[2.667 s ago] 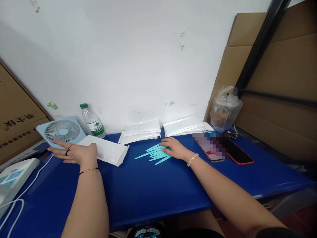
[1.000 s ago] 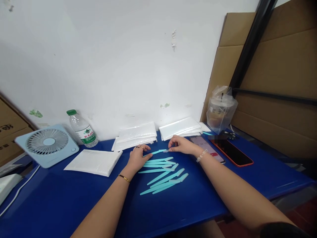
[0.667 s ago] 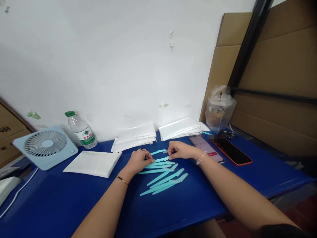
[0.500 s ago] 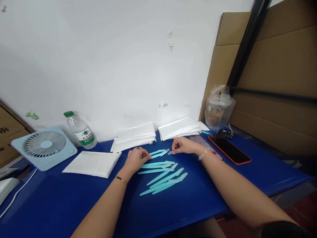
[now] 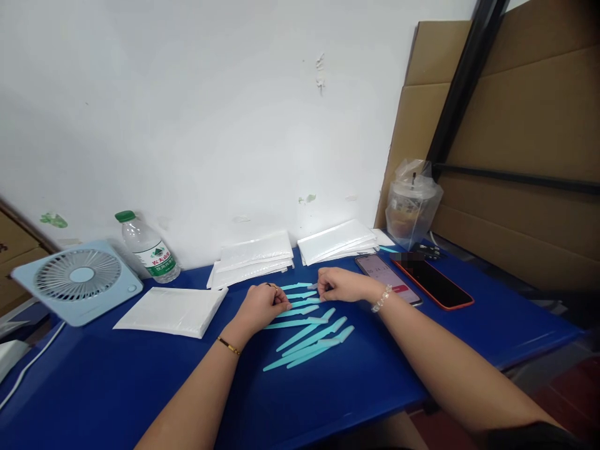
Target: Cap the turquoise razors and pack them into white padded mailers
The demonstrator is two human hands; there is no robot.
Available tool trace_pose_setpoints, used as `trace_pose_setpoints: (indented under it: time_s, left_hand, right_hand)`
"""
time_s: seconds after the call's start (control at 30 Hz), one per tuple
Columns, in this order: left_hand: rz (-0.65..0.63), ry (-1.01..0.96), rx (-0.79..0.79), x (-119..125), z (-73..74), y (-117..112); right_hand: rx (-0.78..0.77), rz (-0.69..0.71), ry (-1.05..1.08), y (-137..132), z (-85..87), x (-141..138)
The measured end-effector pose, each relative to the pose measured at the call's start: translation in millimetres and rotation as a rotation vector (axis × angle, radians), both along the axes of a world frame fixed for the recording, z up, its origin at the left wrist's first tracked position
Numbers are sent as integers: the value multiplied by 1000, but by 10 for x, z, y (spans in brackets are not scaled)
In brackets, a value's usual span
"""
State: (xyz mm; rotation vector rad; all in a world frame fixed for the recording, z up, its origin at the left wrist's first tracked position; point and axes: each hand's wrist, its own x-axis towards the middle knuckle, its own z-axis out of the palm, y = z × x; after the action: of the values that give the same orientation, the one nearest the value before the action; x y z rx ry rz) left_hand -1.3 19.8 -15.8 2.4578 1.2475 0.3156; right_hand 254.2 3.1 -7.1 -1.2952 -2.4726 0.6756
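Observation:
Several turquoise eyebrow razors (image 5: 307, 340) with pale head ends lie fanned out in a column on the blue table, handles to the left. At the far end of the column, my left hand (image 5: 262, 306) is closed, thumb and finger pinching a razor by its handle end. My right hand (image 5: 335, 284) is closed at the opposite ends, fingertips pinched at the head of an upper eyebrow razor (image 5: 300, 285). Its fingers partly cover that head. The nearer razors lie untouched, some overlapping.
White padded envelopes lie at left (image 5: 169, 311), with stacks behind at centre (image 5: 255, 250) and right (image 5: 337, 240). A blue fan (image 5: 79, 281) and a water bottle (image 5: 152, 250) stand left. Two phones, one lit (image 5: 389, 278), one orange-edged (image 5: 435, 281), lie right, near a bagged drink cup (image 5: 410, 206).
My right hand has moved slightly left and nearer, against the razor heads. My left hand has shifted slightly nearer and right. The far razors now lie more spread apart.

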Motion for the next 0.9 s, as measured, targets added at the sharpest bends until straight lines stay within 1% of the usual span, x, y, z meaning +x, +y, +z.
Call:
trace_pose_setpoints:
  time_s: [0.1, 0.13, 0.2, 0.27, 0.3, 0.43, 0.5, 0.53, 0.6, 0.7, 0.73, 0.8, 0.9]
  left_hand:
    - [76, -15, -5, -42, -3, 34]
    - [84, -27, -7, -45, -4, 37]
    - [83, -50, 4, -35, -6, 32]
    - [84, -63, 18, -16, -12, 27]
    - [94, -62, 23, -10, -17, 29]
    - [152, -35, 26, -20, -41, 58]
    - [176, -46, 35, -32, -39, 63]
    - [181, -59, 48, -35, -30, 57]
    - [149, -83, 75, -34, 1, 27]
    - [16, -47, 42, -18, 60, -34]
    - [-22, -21, 18, -11, 74, -50]
    - [-57, 24, -11, -1, 88, -63]
    - [-48, 48, 14, -2, 73, -38]
  right_hand:
    - [36, -71, 67, 5, 13, 53]
    - [43, -74, 99, 0, 15, 47]
    - [48, -36, 143, -10, 12, 8]
    - [46, -5, 144, -10, -1, -31]
    - [42, -10, 132, -5, -9, -38]
    - [-3, -119, 90, 31, -31, 27]
    - [41, -146, 97, 27, -33, 42]
    - [78, -134, 107, 16, -34, 27]
    - [128, -60, 108, -19, -37, -47]
    - [105, 54, 46, -67, -50, -189]
    - [95, 67, 23, -74, -52, -219]
    - [75, 65, 6, -74, -49, -228]
    - [35, 32, 32, -50, -23, -127]
